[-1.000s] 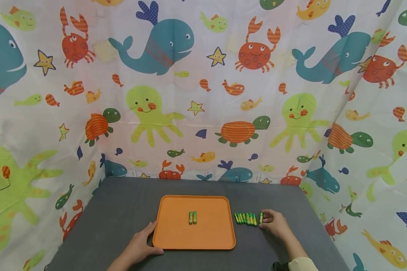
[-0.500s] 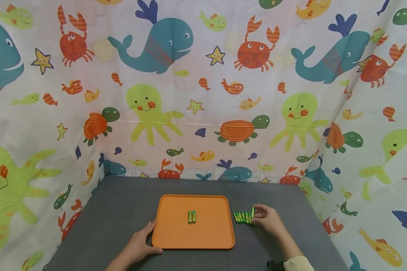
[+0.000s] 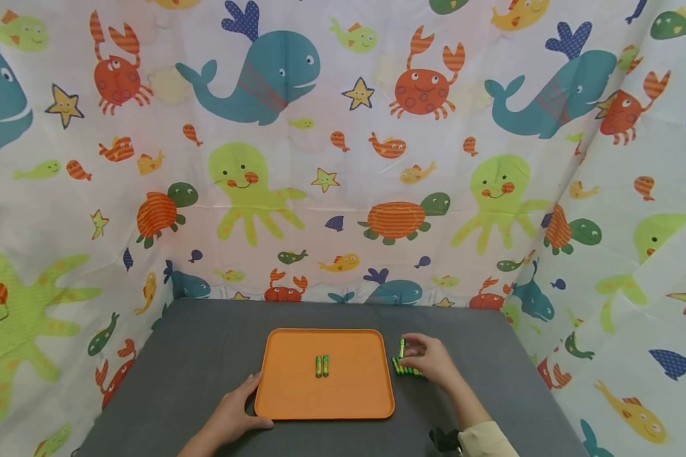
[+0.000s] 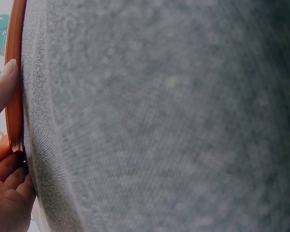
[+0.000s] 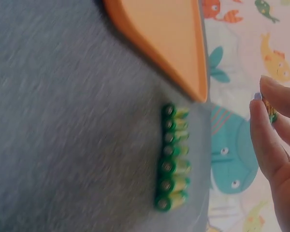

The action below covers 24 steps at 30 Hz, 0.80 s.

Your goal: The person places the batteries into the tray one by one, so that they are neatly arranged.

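Observation:
An orange tray lies on the grey table, with two green-and-yellow batteries side by side near its middle. My left hand holds the tray's front left corner, thumb at the front edge and fingers along the left side. In the left wrist view, the fingers there are curled against the tray's rim. Between thumb and fingers, my right hand pinches one battery, raised above a row of several more batteries. That row, right of the tray, is partly hidden by the hand in the head view.
Grey table surface surrounds the tray. A white curtain printed with sea animals stands behind the table and along both sides. A black object is at the right wrist, beside a pale sleeve.
My right hand has lifted the battery from the row's right end and carried it left, over the row toward the tray. The left hand stays at the tray's corner.

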Motion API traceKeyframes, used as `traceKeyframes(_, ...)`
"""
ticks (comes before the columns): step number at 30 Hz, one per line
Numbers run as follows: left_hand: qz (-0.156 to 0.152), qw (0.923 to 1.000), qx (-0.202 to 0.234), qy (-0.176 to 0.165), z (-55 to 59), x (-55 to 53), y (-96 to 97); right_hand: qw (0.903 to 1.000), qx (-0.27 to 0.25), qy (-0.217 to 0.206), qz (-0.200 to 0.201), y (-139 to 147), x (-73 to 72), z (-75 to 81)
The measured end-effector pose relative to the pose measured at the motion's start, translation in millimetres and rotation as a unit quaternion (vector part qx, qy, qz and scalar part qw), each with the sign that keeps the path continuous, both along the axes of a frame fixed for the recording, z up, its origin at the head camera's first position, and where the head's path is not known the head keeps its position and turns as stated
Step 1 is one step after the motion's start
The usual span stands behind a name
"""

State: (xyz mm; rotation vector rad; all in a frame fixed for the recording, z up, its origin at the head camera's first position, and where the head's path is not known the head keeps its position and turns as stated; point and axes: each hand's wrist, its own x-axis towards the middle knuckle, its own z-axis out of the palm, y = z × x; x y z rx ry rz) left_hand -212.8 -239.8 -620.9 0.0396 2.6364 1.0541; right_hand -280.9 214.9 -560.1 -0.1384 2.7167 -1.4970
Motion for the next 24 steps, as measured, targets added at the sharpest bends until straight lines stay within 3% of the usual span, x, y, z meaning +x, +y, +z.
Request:
traceKeyframes(14, 0.003, 1.0, -0.003, -0.007, -2.3, -3.7, 0.4, 0.9993, -0.015, 0.015, 0.031, -36, -7.4, 10.5)
traceKeyframes(24, 0.008, 0.9998, -0.011, -0.014, -4.7, -3.6, 1.6, 0.995, -0.016, -0.019, 0.097, -72, -11.2, 7.9)
